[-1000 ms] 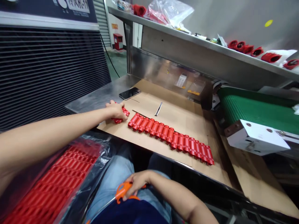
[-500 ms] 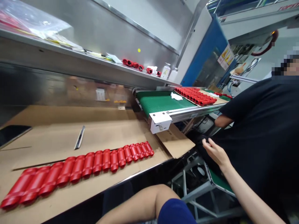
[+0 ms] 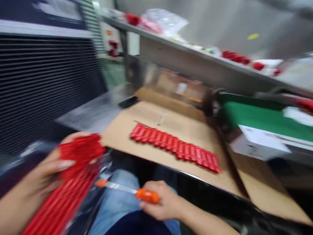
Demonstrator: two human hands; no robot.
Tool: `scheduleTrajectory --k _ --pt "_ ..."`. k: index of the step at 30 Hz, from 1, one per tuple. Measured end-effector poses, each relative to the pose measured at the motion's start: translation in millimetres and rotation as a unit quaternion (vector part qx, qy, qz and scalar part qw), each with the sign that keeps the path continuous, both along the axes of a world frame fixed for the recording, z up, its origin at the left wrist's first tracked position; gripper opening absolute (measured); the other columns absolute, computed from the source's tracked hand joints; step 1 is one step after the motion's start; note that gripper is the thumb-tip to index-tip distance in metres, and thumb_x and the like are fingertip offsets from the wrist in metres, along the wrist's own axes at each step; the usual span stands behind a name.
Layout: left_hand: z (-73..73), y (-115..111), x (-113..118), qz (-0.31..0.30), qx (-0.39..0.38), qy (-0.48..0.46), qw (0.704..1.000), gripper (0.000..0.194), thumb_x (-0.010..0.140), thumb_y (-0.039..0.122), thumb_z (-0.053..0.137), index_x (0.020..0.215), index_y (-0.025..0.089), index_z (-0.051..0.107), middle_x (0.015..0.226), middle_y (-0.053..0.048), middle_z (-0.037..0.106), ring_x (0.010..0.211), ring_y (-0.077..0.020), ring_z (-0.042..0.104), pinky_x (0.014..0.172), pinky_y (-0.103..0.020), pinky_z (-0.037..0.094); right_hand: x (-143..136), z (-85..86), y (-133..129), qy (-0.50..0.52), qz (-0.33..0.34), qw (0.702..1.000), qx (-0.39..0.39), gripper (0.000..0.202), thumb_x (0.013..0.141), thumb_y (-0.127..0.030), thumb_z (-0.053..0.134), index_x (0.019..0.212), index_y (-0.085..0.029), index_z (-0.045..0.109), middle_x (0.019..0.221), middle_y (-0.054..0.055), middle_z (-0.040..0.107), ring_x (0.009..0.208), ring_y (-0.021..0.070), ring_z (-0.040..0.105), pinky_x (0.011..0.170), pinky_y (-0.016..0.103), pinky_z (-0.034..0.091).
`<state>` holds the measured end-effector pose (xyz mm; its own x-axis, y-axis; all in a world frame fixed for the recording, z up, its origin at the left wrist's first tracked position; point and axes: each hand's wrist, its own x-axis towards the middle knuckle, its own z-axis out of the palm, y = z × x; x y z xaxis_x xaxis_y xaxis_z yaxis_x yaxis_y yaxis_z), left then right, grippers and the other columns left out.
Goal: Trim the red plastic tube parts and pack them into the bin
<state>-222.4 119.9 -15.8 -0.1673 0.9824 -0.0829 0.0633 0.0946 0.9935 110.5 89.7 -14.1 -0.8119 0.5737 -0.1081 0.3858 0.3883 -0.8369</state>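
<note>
The view is smeared by motion. At the lower left, my left hand (image 3: 50, 169) is closed around a gathered bundle of red netting-like material (image 3: 80, 155), with long ribbed strands trailing down from it. Over my lap, my right hand (image 3: 163, 200) grips an orange-handled tool (image 3: 148, 195). Its pale, narrow shaft points left and ends in another orange piece close to the bundle; the kind of tool is too blurred to tell. Beyond my hands, red ribbed tubes (image 3: 168, 143) lie side by side in a row on a cardboard sheet (image 3: 186, 122).
A dark phone (image 3: 128, 102) and a thin cutter-like item (image 3: 160, 118) lie on the cardboard. At right stands a green conveyor belt (image 3: 251, 112) with a white end box (image 3: 262, 143). A metal shelf (image 3: 195, 57) runs above, bearing red fittings (image 3: 236, 57) and a clear bag (image 3: 166, 21).
My view has swung left, and the co-worker has left it. My right hand, outstretched and visibly without a tool before, now holds the orange-handled tool. My left hand now shows, holding the red bundle.
</note>
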Motion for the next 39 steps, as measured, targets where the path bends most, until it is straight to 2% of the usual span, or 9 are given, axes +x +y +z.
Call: scheduleTrajectory --k 2,3,6,10,14,17,27,34,39 --pt "-7.0 -64 -31 0.019 -0.003 -0.081 0.997 0.085 0.079 0.067 0.080 0.151 0.027 0.060 0.127 -0.014 0.076 0.100 -0.0330 0.076 0.088 -0.051 0.064 -20 3.4 1 0.024 -0.015 1.000 -0.003 0.030 0.106 -0.047 0.056 0.086 -0.025 0.056 0.077 -0.002 0.060 0.069 0.0156 0.058 0.069 0.029 0.044" --pt "-10.8 -86 -38 0.012 0.004 -0.132 0.991 0.091 0.071 0.061 0.085 0.151 0.028 0.059 0.124 -0.013 0.077 0.094 -0.0321 0.076 0.085 -0.048 0.063 -22 7.3 2 0.013 -0.002 1.000 -0.014 0.031 0.108 -0.047 0.055 0.086 -0.026 0.053 0.077 -0.002 0.057 0.069 0.0159 0.057 0.069 0.030 0.043" --pt "-26.0 -116 -43 -0.006 0.023 -0.230 0.973 0.096 0.060 0.041 0.091 0.150 0.029 0.056 0.127 -0.011 0.076 0.095 -0.0314 0.077 0.083 -0.040 0.062 -16 20.1 3 -0.017 0.020 0.999 -0.033 0.036 0.110 -0.050 0.055 0.083 -0.027 0.047 0.071 -0.003 0.050 0.062 0.0166 0.052 0.064 0.032 0.037" --pt "-42.2 -124 -42 0.019 0.028 -0.241 0.970 0.093 0.066 0.038 0.090 0.152 0.030 0.053 0.133 -0.012 0.075 0.095 -0.0310 0.078 0.082 -0.038 0.061 -25 30.6 -7 -0.026 0.008 0.999 -0.042 0.037 0.108 -0.052 0.058 0.081 -0.028 0.050 0.065 -0.003 0.050 0.055 0.0172 0.051 0.058 0.033 0.036" --pt "-44.7 -136 -48 0.034 0.028 -0.240 0.970 0.092 0.067 0.039 0.089 0.151 0.029 0.052 0.131 -0.010 0.076 0.102 -0.0327 0.078 0.087 -0.038 0.061 -42 36.8 -11 -0.038 0.002 0.999 -0.033 0.035 0.105 -0.054 0.063 0.081 -0.029 0.059 0.063 -0.001 0.056 0.054 0.0178 0.055 0.056 0.032 0.041" --pt "-44.8 -146 -52 0.049 0.033 -0.239 0.969 0.092 0.069 0.041 0.087 0.152 0.029 0.050 0.131 -0.009 0.075 0.106 -0.0330 0.078 0.091 -0.039 0.061 -51 42.5 -11 -0.052 0.009 0.998 -0.045 0.036 0.104 -0.054 0.063 0.079 -0.029 0.057 0.060 -0.001 0.054 0.054 0.0178 0.055 0.054 0.031 0.040" --pt "-66.4 -171 -55 0.056 0.048 -0.296 0.952 0.093 0.066 0.046 0.082 0.151 0.027 0.050 0.137 -0.014 0.074 0.121 -0.0453 0.076 0.106 -0.057 0.059 -68 48.6 -13 -0.074 0.025 0.994 -0.077 0.037 0.103 -0.055 0.061 0.078 -0.028 0.052 0.058 -0.001 0.051 0.053 0.0178 0.050 0.050 0.030 0.036" --pt "-58.4 -174 -54 0.059 0.096 -0.327 0.938 0.099 0.064 0.045 0.083 0.156 0.028 0.051 0.140 -0.017 0.075 0.123 -0.0498 0.075 0.109 -0.064 0.059 -73 34.8 -7 -0.044 0.009 0.997 -0.060 0.034 0.105 -0.052 0.063 0.083 -0.026 0.061 0.067 0.000 0.060 0.052 0.0144 0.053 0.054 0.029 0.043" --pt "-53.3 -182 -55 0.070 0.102 -0.330 0.936 0.098 0.062 0.046 0.084 0.155 0.031 0.056 0.137 -0.014 0.078 0.122 -0.0504 0.076 0.107 -0.063 0.062 -84 30.4 4 -0.038 0.020 0.995 -0.091 0.038 0.105 -0.052 0.060 0.079 -0.025 0.053 0.066 -0.003 0.051 0.054 0.0133 0.045 0.054 0.030 0.042"
